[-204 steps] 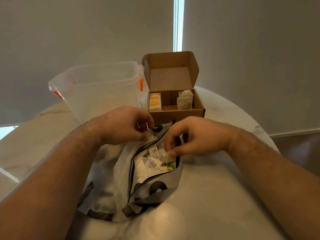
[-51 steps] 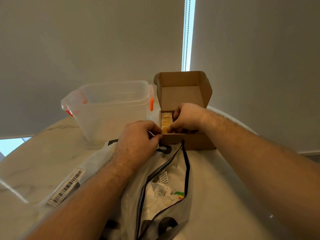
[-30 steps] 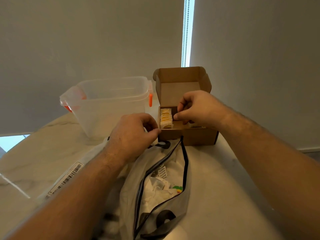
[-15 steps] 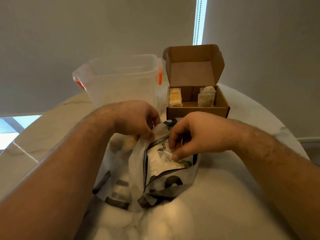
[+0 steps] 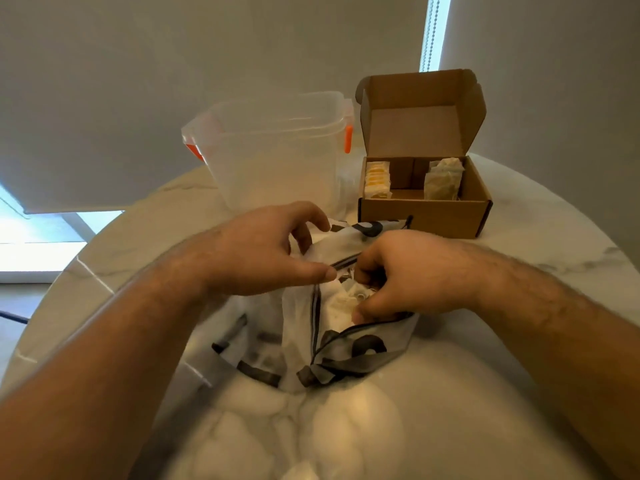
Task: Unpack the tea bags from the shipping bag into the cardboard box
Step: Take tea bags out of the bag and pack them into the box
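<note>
Tea bags [image 5: 341,301]: white, crumpled, strings tangled, lying in the bag [image 5: 360,351] mouth. Right hand [image 5: 412,271] grip: thumb and curled fingers close round a clump. Left hand [image 5: 263,251] pinches the mouth's edge, holding it apart. Box [image 5: 426,213] stands open straight beyond on the worktop [image 5: 519,244], nearer the right hand.

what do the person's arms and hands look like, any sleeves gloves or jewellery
The left forearm and right forearm are bare and hairy, with no sleeve in view. The left hand and right hand wear no glove, and no ring, watch or bracelet is visible.
</note>
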`<state>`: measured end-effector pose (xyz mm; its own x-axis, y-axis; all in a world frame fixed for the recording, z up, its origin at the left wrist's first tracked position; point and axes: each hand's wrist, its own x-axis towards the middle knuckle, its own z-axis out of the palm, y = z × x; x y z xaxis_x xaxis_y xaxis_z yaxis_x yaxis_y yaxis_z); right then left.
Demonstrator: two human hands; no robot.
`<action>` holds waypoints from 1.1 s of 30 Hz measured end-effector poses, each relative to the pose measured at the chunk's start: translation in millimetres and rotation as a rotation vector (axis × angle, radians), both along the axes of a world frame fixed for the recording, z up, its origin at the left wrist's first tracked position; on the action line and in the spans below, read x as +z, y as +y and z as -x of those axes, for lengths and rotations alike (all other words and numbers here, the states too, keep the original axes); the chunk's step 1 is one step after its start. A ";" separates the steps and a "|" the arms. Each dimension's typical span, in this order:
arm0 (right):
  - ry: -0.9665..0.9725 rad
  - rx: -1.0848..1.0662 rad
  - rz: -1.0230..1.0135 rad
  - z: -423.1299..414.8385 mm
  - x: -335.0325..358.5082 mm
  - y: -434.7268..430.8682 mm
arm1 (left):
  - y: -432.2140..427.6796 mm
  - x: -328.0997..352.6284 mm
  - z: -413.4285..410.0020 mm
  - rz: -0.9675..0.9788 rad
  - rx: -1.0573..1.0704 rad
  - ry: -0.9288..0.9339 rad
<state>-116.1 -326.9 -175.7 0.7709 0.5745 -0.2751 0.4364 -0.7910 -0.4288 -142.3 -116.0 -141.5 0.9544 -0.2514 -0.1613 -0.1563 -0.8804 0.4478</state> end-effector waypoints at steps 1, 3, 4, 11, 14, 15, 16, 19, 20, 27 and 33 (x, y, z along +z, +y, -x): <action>0.006 -0.012 -0.016 -0.6 2.1 -2.5 | 4.1 0.5 8.1 0.034 0.018 0.017; 0.012 -0.024 -0.059 -1.5 5.5 -7.5 | 7.7 -1.4 21.8 0.080 0.011 0.073; 0.016 -0.023 -0.086 -2.1 6.8 -9.9 | 7.4 -4.7 26.1 0.098 -0.013 0.081; 0.123 -0.080 -0.388 -13.3 7.1 -23.8 | 15.8 -24.8 20.6 0.169 -0.038 0.042; 0.141 -0.112 -0.543 -18.9 5.9 -30.5 | 31.2 -23.7 19.1 0.156 -0.071 0.038; 0.139 -0.111 -0.601 -20.3 5.8 -32.2 | 36.5 -22.6 19.2 0.145 -0.084 0.032; 0.136 -0.112 -0.665 -21.4 5.5 -33.1 | 41.6 -21.4 19.2 0.132 -0.095 0.025; 0.055 -0.091 -0.847 -23.3 3.4 -30.8 | 52.2 -21.5 18.2 0.073 -0.138 0.020; 0.029 -0.062 -0.885 -23.1 1.6 -28.5 | 53.2 -22.9 17.9 0.064 -0.155 0.022; -0.086 0.026 -0.517 -21.4 -9.4 -23.6 | 49.4 -24.1 16.4 0.197 -0.170 0.057; -0.096 0.038 -0.543 -24.2 -3.9 -30.6 | 25.3 -30.6 17.6 0.211 -0.045 -0.226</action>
<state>-91.9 -357.4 -179.5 0.7538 0.6422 0.1392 0.5178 -0.4500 -0.7276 -159.9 -90.8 -172.1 0.9472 -0.2996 0.1144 -0.3097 -0.7615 0.5694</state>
